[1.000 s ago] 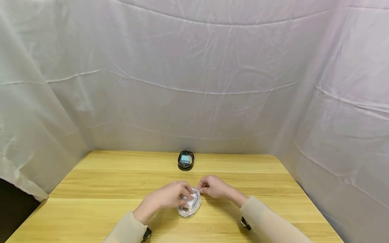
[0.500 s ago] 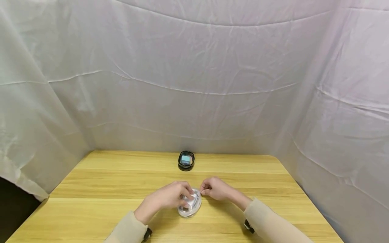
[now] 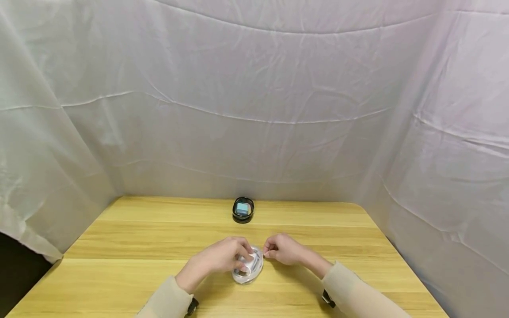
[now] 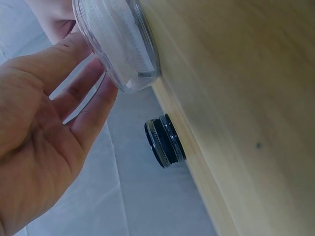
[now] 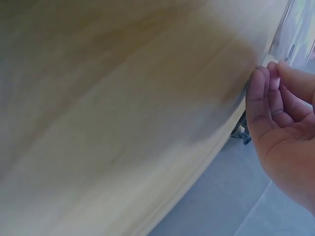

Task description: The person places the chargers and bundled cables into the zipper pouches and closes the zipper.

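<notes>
A clear round plastic container (image 3: 248,266) with white contents lies on the wooden table (image 3: 139,247), near its front middle. My left hand (image 3: 220,258) curls over the container's left side and holds it. The left wrist view shows the container (image 4: 118,44) tilted on the table with my left fingers (image 4: 74,98) against it. My right hand (image 3: 281,250) pinches at the container's right rim, thumb against fingertips. In the right wrist view my right hand (image 5: 285,113) is curled beside the container's edge (image 5: 290,29). What it pinches is too small to make out.
A black round object (image 3: 243,210) with a bluish top stands near the table's back edge, also seen from the left wrist (image 4: 165,141). White cloth (image 3: 254,110) hangs behind and on both sides of the table.
My right hand has drifted slightly to the right and toward me while still pinching at the rim. The left hand and the container have stayed put.
</notes>
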### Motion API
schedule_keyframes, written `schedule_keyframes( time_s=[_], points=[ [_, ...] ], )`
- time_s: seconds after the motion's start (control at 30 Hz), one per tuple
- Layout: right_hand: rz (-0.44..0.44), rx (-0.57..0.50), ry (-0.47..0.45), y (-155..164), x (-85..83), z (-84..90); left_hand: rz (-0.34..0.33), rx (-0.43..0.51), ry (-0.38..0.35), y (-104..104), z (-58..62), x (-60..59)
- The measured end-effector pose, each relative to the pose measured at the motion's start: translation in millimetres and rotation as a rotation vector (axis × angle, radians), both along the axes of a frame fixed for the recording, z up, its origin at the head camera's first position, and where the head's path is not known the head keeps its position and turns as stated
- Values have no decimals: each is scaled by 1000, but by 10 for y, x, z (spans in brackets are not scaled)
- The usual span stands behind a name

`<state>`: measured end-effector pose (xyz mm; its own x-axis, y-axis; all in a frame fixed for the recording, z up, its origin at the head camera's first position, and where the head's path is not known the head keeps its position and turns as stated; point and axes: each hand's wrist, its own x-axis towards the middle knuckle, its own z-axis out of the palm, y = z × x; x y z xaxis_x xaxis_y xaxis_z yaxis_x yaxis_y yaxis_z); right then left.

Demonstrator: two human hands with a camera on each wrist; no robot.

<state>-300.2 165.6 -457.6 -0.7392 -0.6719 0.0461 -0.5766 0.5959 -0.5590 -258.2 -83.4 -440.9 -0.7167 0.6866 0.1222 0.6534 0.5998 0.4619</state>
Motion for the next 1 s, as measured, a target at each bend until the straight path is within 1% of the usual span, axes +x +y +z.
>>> schedule_keyframes(
  time_s=[0.2, 0.6, 0.87, 1.0],
  points=[
    [-13, 1, 4, -11, -7, 2, -2, -5, 12, 4, 26, 7],
    [-46, 3, 15, -59, -30, -15, -6, -50, 55, 16, 35, 27],
    [-69, 6, 12, -137, -92, -24, 8, -64, 63, 16, 53, 48],
    [-83, 10, 13, -191, -124, -20, 4, -68, 72, 11, 57, 46]
  ],
)
